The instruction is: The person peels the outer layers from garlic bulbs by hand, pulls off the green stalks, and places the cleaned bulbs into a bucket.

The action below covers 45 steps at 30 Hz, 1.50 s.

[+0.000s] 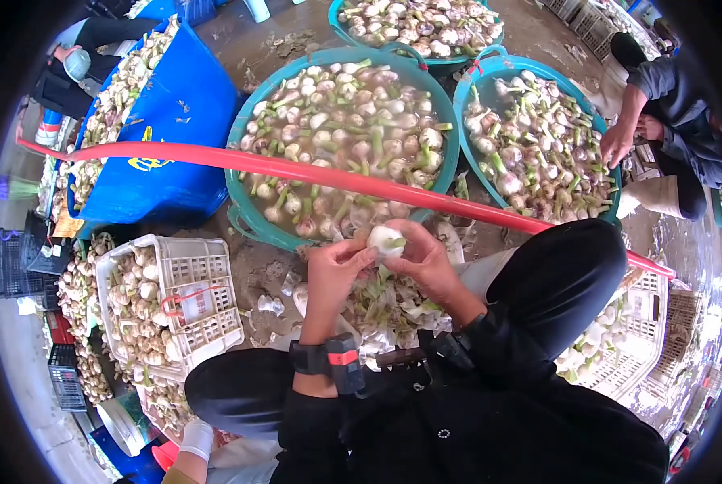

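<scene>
Between my two hands, low in front of me, is a white garlic bulb (pixel 387 241) with a short green stem stub. My left hand (pixel 343 264) has its fingers closed on the bulb's left side. My right hand (pixel 422 256) grips the same bulb from the right, thumb near the stub. Beneath the hands lies a heap of peeled leaves and skins (pixel 389 310). Just beyond them stands a teal tub (pixel 449 153) of garlic bulbs in murky water. A red pole (pixel 320 173) crosses over that tub.
A second teal tub (pixel 467 85) of garlic stands at the right, with a person's hand (pixel 617 145) at its rim. Another tub (pixel 336 24) is behind. At left are a blue bin (pixel 195 97) and a white crate (pixel 203 282) of garlic; another white crate (pixel 647 323) is right.
</scene>
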Available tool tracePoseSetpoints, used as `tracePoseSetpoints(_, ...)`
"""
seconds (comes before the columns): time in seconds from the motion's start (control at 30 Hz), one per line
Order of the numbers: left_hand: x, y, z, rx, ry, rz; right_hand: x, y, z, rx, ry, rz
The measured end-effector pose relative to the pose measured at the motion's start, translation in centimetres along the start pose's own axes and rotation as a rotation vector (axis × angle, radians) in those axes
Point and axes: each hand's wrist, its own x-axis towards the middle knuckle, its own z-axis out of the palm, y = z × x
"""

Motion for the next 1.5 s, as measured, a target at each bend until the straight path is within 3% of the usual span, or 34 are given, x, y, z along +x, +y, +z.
tracePoseSetpoints(0.17,0.4,0.0,0.6,0.149,0.080,0.072,0.3,0.4,0.0,-0.149,-0.006,-0.123)
tracePoseSetpoints(0.3,0.6,-0.4,1.0,0.266,0.120,0.103,0.3,0.7,-0.4,-0.115,0.056,-0.086)
tracePoseSetpoints(0.43,0.9,-1.3,-0.2,-0.012,0.024,0.070,0.4,1.4,-1.1,-0.179,0.078,-0.094)
tracePoseSetpoints(0.53,0.8,-0.5,0.0,0.003,0.000,-0.007,0.2,1.3,-0.3,-0.170,0.069,-0.155)
tracePoseSetpoints(0.77,0.9,-0.2,0.2,0.248,0.048,0.030,0.1,1.7,-0.3,-0.271,0.086,-0.178)
tracePoseSetpoints(0.83,1.1,-0.8,-0.3,0.725,0.080,0.303,0.4,2.0,-0.9,-0.221,0.060,-0.213)
tracePoseSetpoints(0.9,0.8,0.0,-0.3,0.511,0.089,0.234,0.5,0.8,-1.0,-0.093,0.015,-0.067)
tracePoseSetpoints(0.97,0.9,0.2,-0.7,0.523,0.150,0.230,0.2,-0.7,-0.3,0.017,-0.050,0.125)
tracePoseSetpoints(1.1,0.5,-0.1,-0.4,0.520,0.220,0.277,-0.2,-1.5,0.1,0.164,-0.068,0.208)
tracePoseSetpoints(1.17,0.2,0.2,0.3,0.380,0.212,0.334,-0.1,-0.9,0.1,0.154,-0.060,0.204)
tracePoseSetpoints(1.23,-0.6,1.0,1.2,0.319,0.140,0.303,0.2,-0.6,-0.2,0.369,-0.049,0.270)
tracePoseSetpoints(1.33,-1.2,2.0,1.4,-0.109,-0.011,0.163,0.5,-0.6,-0.4,0.370,-0.019,0.259)
tracePoseSetpoints(1.5,-0.7,0.4,-0.4,-0.440,0.100,0.076,0.1,-0.9,-0.5,0.403,-0.057,0.189)
